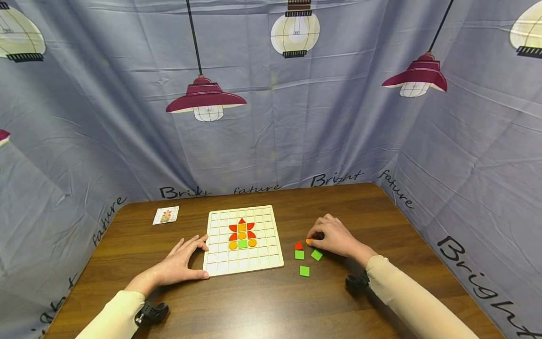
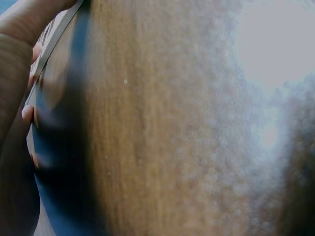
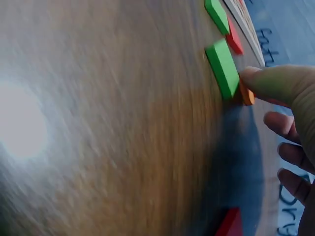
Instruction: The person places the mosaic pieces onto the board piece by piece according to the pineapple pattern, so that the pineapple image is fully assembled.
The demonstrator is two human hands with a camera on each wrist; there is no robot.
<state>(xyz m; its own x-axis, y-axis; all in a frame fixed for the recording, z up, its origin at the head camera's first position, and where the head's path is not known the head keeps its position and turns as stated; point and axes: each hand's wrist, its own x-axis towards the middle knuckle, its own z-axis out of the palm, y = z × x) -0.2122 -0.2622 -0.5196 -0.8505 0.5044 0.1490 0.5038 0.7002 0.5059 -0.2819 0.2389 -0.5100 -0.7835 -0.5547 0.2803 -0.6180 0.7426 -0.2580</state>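
My left hand [image 1: 182, 261] rests along the left side of a white gridded pattern board [image 1: 264, 256], its fingers spread and its thumb at the near left corner. In the board's middle sits a figure of red, orange and green pieces, with a green square [image 1: 243, 244] between two orange discs. Right of the board, my right hand [image 1: 334, 238] pinches a small orange tile [image 3: 247, 93] between thumb and forefinger, low over the table. Close to it are a red triangle [image 1: 298, 246] and green square tiles [image 1: 316, 254]. Another red piece [image 3: 230, 223] shows in the right wrist view.
A small pattern card [image 1: 166, 215] with a similar coloured figure lies at the back left of the wooden table [image 1: 254, 306]. One green tile [image 1: 304, 271] lies nearer the front edge. Grey-blue printed curtains [image 1: 262, 141] hang around the table.
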